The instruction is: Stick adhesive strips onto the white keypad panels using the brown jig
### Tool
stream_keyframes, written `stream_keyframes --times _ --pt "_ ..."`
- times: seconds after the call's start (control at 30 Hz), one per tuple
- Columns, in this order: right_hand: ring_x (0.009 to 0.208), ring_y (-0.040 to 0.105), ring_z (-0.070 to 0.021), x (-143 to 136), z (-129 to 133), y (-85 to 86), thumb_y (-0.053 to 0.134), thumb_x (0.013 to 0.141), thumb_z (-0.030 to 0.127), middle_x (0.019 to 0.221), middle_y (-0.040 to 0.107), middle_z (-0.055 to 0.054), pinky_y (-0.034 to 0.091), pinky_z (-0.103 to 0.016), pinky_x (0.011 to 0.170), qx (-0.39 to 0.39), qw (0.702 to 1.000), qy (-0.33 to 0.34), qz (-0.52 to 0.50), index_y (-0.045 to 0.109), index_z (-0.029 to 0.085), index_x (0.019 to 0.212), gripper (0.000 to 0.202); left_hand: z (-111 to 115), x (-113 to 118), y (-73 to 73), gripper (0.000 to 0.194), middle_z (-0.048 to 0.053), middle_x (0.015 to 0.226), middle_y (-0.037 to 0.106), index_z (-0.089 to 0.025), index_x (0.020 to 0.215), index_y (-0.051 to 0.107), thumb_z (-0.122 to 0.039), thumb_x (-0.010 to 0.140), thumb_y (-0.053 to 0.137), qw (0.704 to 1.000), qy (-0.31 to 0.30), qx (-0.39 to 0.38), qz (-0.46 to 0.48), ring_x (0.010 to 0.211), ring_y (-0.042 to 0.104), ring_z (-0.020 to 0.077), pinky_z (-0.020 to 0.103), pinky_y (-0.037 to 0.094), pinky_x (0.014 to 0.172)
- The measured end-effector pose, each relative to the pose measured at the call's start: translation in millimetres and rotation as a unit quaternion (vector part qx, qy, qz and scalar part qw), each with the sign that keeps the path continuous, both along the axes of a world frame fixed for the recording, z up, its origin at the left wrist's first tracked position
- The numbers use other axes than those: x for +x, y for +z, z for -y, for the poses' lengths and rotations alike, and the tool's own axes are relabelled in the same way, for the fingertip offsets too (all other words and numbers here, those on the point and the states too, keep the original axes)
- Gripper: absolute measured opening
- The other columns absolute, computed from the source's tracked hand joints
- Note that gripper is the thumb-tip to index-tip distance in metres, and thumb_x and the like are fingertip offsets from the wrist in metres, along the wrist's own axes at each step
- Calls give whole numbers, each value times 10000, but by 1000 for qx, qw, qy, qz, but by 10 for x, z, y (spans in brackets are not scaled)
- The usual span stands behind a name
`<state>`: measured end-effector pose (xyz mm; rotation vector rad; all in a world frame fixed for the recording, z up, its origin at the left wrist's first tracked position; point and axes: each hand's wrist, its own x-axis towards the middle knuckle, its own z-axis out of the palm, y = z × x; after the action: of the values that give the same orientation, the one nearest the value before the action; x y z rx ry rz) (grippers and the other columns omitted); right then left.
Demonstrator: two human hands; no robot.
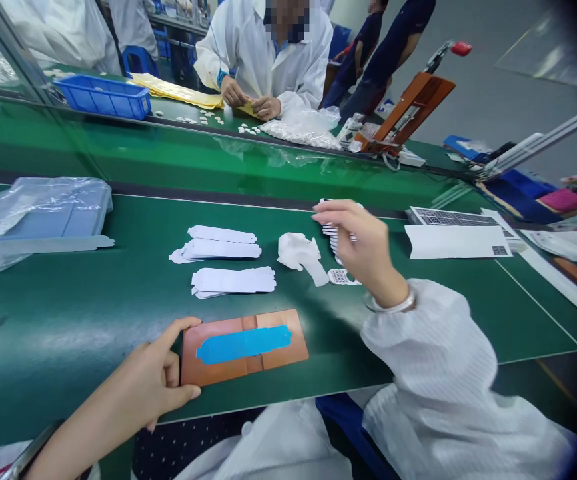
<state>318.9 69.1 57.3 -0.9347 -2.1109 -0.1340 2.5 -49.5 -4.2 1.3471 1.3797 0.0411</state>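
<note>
My left hand [161, 380] grips the left end of a copper-coloured rectangular plate [278, 357] at the table's near edge, thumb below and index finger above. On the plate lies a bright blue strip [243, 344] with notched ends. My right hand [363, 247] is raised over the table to the right, fingers stretched leftward, with nothing visible in them. Partly hidden behind it are a row of white pieces [329, 230] and a white tag with a printed pattern [338, 277]. Crumpled white paper [296, 250] lies left of that hand.
Two piles of white strips, a far pile [223, 247] and a near pile [233, 280], lie beyond the plate. A plastic-wrapped blue stack [58, 210] sits left, printed sheets [458, 240] right. Past a green divider [193, 160], a co-worker [268, 67] handles something yellow.
</note>
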Motion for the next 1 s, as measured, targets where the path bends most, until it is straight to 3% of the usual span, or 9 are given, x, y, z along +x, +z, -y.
stream_keyframes --times 0.1,0.23,0.3,0.37,0.47,0.6,0.8,1.0 --pt "748 613 -175 273 219 47 351 812 3 757 634 -39 491 -331 651 28 996 -74 -33 607 217 772 336 1 -3 1 751 -128 487 433 -258 1330 193 -336 691 580 1000 -1 -4 -3 347 494 122 202 441 360" --pt "692 578 -168 499 551 -172 395 833 92 744 601 -35 466 -304 611 -97 986 -138 -13 601 207 842 236 -6 7 15 780 -132 486 432 -253 1337 172 -343 672 570 1000 6 -5 -6 338 497 124 206 430 361" --pt "693 565 -170 453 680 -369 467 851 216 786 605 -41 463 -306 631 -183 964 -189 -30 584 191 964 165 -12 13 14 771 -131 487 439 -250 1332 181 -358 672 564 1000 1 -6 -4 327 491 119 204 416 363" --pt "730 556 -191 314 751 -555 556 814 348 824 606 -54 457 -332 678 -235 941 -236 -52 547 171 1070 311 -15 18 10 782 -130 486 443 -245 1330 181 -370 663 568 1000 1 -7 -4 325 488 119 205 410 363" --pt "742 536 -215 84 743 -704 576 770 360 796 590 -50 426 -368 721 -273 916 -277 -99 528 167 1114 398 -7 24 9 804 -133 492 439 -249 1327 174 -382 645 579 1000 16 -8 -6 329 482 120 209 415 355" --pt "585 505 -174 10 632 -630 526 713 240 617 552 6 399 -331 635 -355 876 -263 -196 553 181 963 258 12 25 15 777 -138 491 404 -260 1312 198 -380 648 583 999 37 7 5 337 470 112 194 404 342" --pt "414 471 -115 156 438 -400 550 582 216 479 541 35 328 -227 413 -481 805 -194 -290 511 183 775 199 -11 32 37 785 -135 490 437 -243 1322 186 -371 665 594 1000 25 -7 6 331 472 112 203 412 367" --pt "371 436 -76 143 215 -354 575 531 180 439 525 45 279 -180 353 -518 747 -166 -382 500 181 724 207 -20 27 43 843 -127 492 454 -240 1356 158 -386 661 613 1000 23 -15 3 339 473 114 208 425 378"
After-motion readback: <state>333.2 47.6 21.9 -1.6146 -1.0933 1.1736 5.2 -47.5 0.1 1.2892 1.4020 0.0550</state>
